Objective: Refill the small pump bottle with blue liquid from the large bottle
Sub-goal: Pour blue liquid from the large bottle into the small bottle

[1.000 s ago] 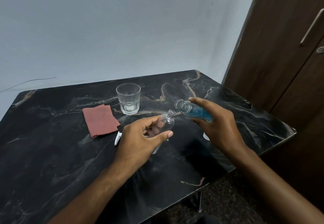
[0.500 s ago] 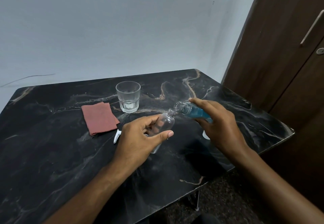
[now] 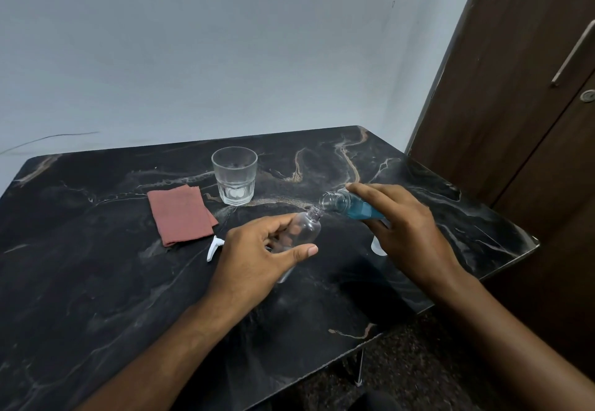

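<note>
My left hand [image 3: 254,259] grips the small clear bottle [image 3: 304,228], tilted with its open neck pointing up and to the right. My right hand [image 3: 409,227] holds the large bottle [image 3: 351,206] on its side, blue liquid pooled in its body. Its open mouth sits just above and right of the small bottle's neck, nearly touching. No stream of liquid shows. The white pump head [image 3: 214,247] lies on the black marble table [image 3: 96,281], left of my left hand. A white cap [image 3: 377,247] peeks out from under my right hand.
An empty drinking glass [image 3: 235,175] stands behind the bottles. A folded reddish cloth [image 3: 180,214] lies to its left. A dark wooden door [image 3: 515,88] stands close to the table's right edge. A pale wall runs behind the table.
The large bottle's mouth came closer to the small bottle's neck. Both hands stay in about the same spot.
</note>
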A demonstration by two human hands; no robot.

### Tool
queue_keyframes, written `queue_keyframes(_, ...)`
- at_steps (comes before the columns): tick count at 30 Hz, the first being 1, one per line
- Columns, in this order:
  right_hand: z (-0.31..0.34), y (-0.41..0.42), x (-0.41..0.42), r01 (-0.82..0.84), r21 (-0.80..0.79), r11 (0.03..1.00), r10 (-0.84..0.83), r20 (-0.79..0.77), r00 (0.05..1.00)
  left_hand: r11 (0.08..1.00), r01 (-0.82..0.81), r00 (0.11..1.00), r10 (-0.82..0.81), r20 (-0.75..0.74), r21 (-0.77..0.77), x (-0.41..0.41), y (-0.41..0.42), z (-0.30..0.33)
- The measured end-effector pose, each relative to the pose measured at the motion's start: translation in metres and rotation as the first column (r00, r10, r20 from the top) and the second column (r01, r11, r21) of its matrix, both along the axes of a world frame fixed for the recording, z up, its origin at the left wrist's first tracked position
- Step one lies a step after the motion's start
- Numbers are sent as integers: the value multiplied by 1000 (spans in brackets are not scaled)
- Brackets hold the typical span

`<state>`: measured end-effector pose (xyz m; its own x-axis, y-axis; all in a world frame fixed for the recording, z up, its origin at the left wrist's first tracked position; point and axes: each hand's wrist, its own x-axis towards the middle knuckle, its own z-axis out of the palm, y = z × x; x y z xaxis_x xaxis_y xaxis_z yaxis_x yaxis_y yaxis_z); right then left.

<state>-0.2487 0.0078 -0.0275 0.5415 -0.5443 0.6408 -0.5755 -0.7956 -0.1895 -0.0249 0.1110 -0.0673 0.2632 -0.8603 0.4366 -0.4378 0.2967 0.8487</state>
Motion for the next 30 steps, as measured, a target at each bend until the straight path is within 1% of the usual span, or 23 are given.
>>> queue_keyframes(8,4,1,1,1,-39,999,-3,-45,999,1000,-5,1000,5,1,4,2,-2,-3)
queue_keyframes(23,5,3,2,5,-19,1000,-6,-46,999,1000,-8,1000,8,21,4,4,-3,-6)
queue_keyframes(30,5,3,0,5,-39,999,-8,-73,997,1000,-10,999,10,34,3,3,-3,-7)
